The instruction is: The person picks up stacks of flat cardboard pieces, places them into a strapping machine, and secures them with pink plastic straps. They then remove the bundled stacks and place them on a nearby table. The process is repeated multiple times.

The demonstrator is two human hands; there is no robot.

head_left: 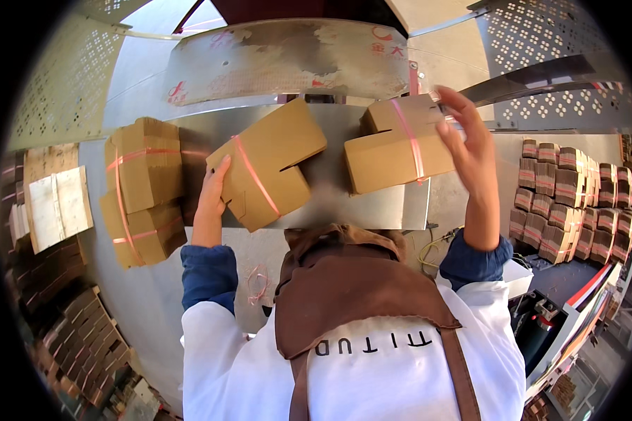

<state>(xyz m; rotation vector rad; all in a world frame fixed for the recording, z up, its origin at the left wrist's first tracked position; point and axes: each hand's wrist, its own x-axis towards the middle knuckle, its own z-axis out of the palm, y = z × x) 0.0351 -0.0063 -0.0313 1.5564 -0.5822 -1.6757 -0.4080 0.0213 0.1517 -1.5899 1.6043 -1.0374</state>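
On the metal worktable (pixel 337 168) in front of me are two thick stacks of flat brown cardboard, each tied with a pink strap. The left cardboard bundle (pixel 277 161) sits askew, and my left hand (pixel 213 196) grips its left edge; some of those fingers are hidden. To its right is a second cardboard bundle (pixel 390 151). My right hand (pixel 468 137), slightly blurred, is at that bundle's upper right corner with thumb and fingers apart. Whether it touches the cardboard I cannot tell.
Strapped cardboard bundles (pixel 144 189) stand together left of my left hand. Beyond the table is a scuffed metal plate (pixel 288 59), with perforated panels (pixel 541 63) to the side. Many strapped stacks (pixel 576 196) fill the right; more cardboard (pixel 84 337) lies at lower left.
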